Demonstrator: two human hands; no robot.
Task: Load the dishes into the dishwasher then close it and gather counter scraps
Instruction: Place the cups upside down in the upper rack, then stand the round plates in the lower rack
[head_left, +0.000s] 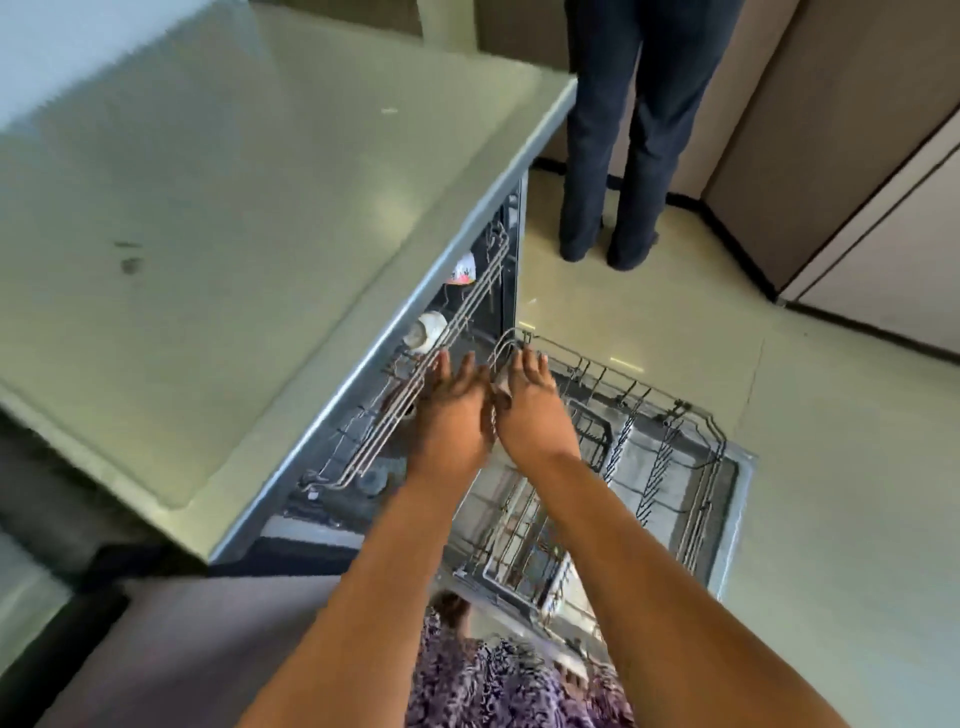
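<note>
Cups (427, 330) in upper rack (415, 384); lower rack (649, 457) right

Glossy cream floor (810, 467); seemingly beige cabinets (831, 130).

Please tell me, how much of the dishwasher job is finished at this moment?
Partly done. A white cup and a patterned dish already sit in the upper rack. In hand: the left hand and right hand reach side by side toward the racks. Left: the lower rack is pulled out over the open door, so pushing in and closing remain, then wiping marks off the counter.
</note>
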